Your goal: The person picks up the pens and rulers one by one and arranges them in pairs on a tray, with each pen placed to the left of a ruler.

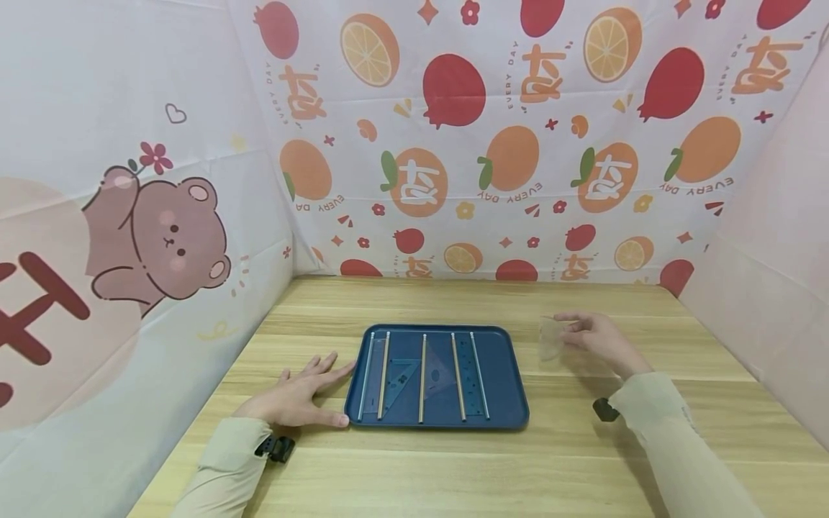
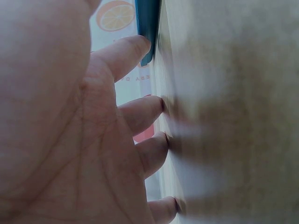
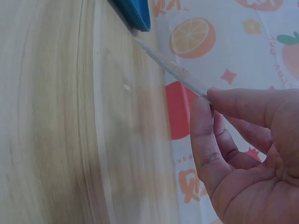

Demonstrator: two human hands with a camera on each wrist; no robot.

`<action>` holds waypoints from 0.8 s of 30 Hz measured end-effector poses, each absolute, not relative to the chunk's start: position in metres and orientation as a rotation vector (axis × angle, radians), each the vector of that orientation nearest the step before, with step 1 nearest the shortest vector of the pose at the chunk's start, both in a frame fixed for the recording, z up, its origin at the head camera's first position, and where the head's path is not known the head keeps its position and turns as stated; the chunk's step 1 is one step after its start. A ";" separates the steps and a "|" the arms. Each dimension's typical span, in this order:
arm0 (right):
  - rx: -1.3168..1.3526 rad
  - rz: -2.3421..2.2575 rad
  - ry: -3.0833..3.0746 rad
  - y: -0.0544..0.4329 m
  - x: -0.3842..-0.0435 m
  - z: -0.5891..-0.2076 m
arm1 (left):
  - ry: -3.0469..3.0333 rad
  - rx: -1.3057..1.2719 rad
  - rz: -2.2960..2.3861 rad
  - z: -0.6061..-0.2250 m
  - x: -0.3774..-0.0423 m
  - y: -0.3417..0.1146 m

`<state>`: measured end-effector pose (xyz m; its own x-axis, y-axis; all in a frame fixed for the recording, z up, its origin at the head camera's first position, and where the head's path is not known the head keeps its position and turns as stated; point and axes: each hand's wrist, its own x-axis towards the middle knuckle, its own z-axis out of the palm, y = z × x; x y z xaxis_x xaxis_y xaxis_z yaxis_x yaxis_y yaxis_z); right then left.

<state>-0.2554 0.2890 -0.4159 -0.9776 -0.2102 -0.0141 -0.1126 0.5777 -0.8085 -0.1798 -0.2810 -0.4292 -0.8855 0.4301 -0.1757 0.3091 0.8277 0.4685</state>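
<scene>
Between thumb and fingers, my right hand [image 1: 599,342] pinches a thin, clear plastic measuring piece [image 1: 550,339], tilted over the table to the right of the tray. Fine tick marks run along its edge in the right wrist view; its full outline is hard to make out. A dark blue tray [image 1: 505,388] holds several slim pencils [image 1: 423,378] lying lengthwise, among blue see-through set squares [image 1: 401,381] and rulers [image 1: 476,381]. My left hand [image 1: 294,396] is spread on the table at the tray's left side, its thumb and index finger at the rim.
The wooden table [image 1: 453,475] stretches around the tray. Behind it hangs a white cloth [image 1: 466,237] printed with fruit, and a bear-print cloth [image 1: 175,237] covers the left side. A pale cloth [image 1: 771,259] closes the right side.
</scene>
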 end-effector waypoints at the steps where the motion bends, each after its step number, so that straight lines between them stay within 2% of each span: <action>1: -0.285 -1.382 2.682 0.288 -0.255 -0.416 | 2.734 0.563 0.636 -0.429 -0.180 -0.281; 24: -0.341 -1.506 2.563 0.249 -0.247 -0.412 | 2.742 0.565 0.644 -0.432 -0.180 -0.282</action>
